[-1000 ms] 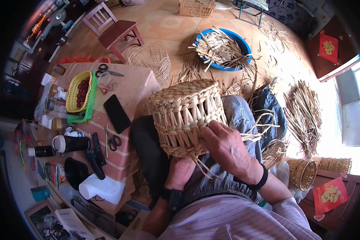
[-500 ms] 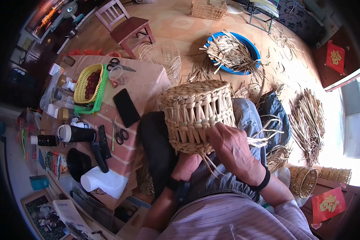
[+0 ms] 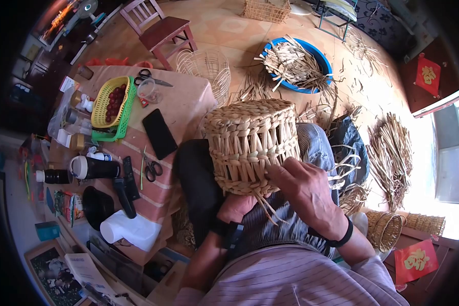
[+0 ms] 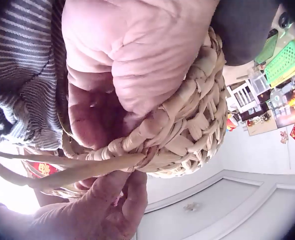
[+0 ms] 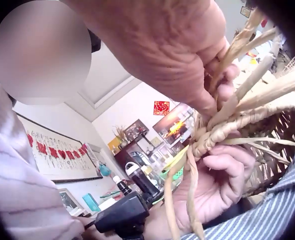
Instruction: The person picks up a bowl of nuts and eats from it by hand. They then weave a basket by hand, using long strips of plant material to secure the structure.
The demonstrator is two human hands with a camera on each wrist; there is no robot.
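Basket [image 3: 252,148] work on the lap: from the head, its closed end faces up and away, the rim [image 3: 232,190] toward the wearer. The left hand [image 3: 236,207] reaches under that rim, most of its fingers hidden. The right hand [image 3: 306,186] bends at the basket's near side, fingers close together; from here I can't tell what they hold. Loose ends [image 3: 268,210] hang from the rim over the lap. On the table [image 3: 191,94], scissors [image 3: 151,171] lie toward the lap-side edge, just beside a phone [image 3: 159,133], within easy reach for any trimming.

From the left wrist, the left hand's fingers curl against the rim, while the right thumb and fingertips press together just beyond it. Whatever is between them is hidden. That steadying grip looks well placed; I'd keep it snug and right beside the working spot, so the weave can't twist.

The right wrist shows most: the right fingers pinch a strand [image 5: 240,40] close to the rim, with the left fingers curled on the rim below. Other strands [image 5: 251,84] jut out alongside. I'd draw the pinched one flat and evenly, since a jerk might split it, and hold its neighbours aside to avoid trapping them.
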